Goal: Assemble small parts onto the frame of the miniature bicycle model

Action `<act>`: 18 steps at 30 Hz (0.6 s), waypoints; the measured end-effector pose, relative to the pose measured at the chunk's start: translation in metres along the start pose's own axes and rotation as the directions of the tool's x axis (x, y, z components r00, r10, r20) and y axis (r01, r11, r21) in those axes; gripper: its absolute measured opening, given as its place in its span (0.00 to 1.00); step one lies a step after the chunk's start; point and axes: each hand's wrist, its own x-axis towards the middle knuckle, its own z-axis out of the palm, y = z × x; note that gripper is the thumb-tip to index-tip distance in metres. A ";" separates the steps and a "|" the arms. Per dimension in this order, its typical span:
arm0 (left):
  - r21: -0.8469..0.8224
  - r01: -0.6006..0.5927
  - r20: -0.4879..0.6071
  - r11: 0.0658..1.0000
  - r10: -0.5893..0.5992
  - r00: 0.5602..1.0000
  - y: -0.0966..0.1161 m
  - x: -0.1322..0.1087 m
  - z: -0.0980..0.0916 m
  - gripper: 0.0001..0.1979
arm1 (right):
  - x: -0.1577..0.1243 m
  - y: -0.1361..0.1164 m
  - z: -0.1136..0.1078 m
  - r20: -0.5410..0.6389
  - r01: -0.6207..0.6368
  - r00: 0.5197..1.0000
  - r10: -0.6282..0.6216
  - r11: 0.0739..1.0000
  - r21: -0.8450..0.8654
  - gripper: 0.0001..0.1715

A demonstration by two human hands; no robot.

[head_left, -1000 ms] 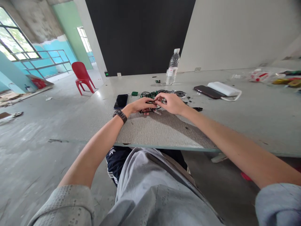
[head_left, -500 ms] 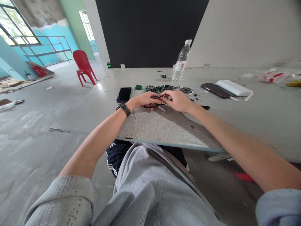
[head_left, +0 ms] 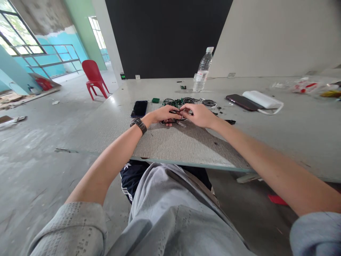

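Observation:
My left hand point(head_left: 165, 113), with a dark watch at the wrist, is closed round a small dark model bicycle part point(head_left: 174, 122), just over the table. A silver, prong-like piece point(head_left: 181, 124) sticks out below the fingers. From the other side my right hand point(head_left: 198, 114) pinches at the same part, its fingertips meeting those of my left hand. The fingers cover most of it. Right behind my hands lies a green model bicycle point(head_left: 170, 102) with black spoked wheels. A loose-looking small wheel point(head_left: 209, 103) rests to its right.
A phone point(head_left: 139, 108) and a green block point(head_left: 156, 100) lie left of the bicycle. Behind stands a water bottle point(head_left: 203, 71). To the right are a dark phone point(head_left: 242, 102), a white power bank point(head_left: 262, 99), small black pieces point(head_left: 230, 122) and plastic bags point(head_left: 306, 85).
The view has shifted slightly. My hands stay together on the part, with only small finger movement.

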 end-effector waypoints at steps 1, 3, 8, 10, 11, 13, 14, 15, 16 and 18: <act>0.005 0.002 0.002 1.000 -0.002 1.000 0.000 0.000 0.000 0.15 | 0.000 0.000 0.000 0.002 0.000 1.000 0.000 1.000 0.001 0.23; 0.016 0.005 0.003 1.000 -0.005 1.000 0.000 0.000 0.000 0.15 | 0.000 0.000 0.000 0.007 0.003 1.000 -0.003 1.000 0.003 0.23; 0.063 0.005 0.001 0.998 -0.005 1.000 0.001 -0.001 0.001 0.17 | 0.000 0.000 0.000 0.039 -0.010 0.999 0.009 1.000 0.008 0.24; 0.087 0.006 0.004 0.996 -0.006 1.000 0.001 -0.001 0.001 0.17 | -0.001 0.000 0.000 0.056 -0.020 0.998 0.020 1.000 0.007 0.25; 0.097 0.002 0.006 0.995 -0.002 1.000 0.002 -0.001 0.001 0.16 | -0.001 0.000 0.000 0.063 -0.023 0.998 0.022 1.000 0.008 0.25; 0.113 -0.012 0.012 0.994 0.011 1.000 0.002 -0.001 0.002 0.15 | -0.001 0.001 0.001 0.078 -0.028 0.997 0.027 1.000 0.012 0.25; 0.124 -0.019 0.013 0.992 0.017 1.000 0.003 -0.001 0.002 0.15 | 0.000 0.002 0.002 0.085 -0.032 0.996 0.030 0.999 0.016 0.25; 0.140 -0.024 0.012 0.990 0.022 1.000 0.004 -0.001 0.003 0.14 | 0.000 0.003 0.002 0.092 -0.038 0.995 0.036 0.999 0.020 0.25; 0.163 -0.028 0.012 0.986 0.026 1.000 0.004 -0.001 0.003 0.14 | 0.000 0.003 0.003 0.100 -0.045 0.994 0.043 0.999 0.025 0.26; 0.234 -0.049 0.010 0.971 0.048 0.999 0.006 -0.001 0.005 0.13 | 0.001 0.005 0.003 0.126 -0.059 0.991 0.055 0.998 0.030 0.27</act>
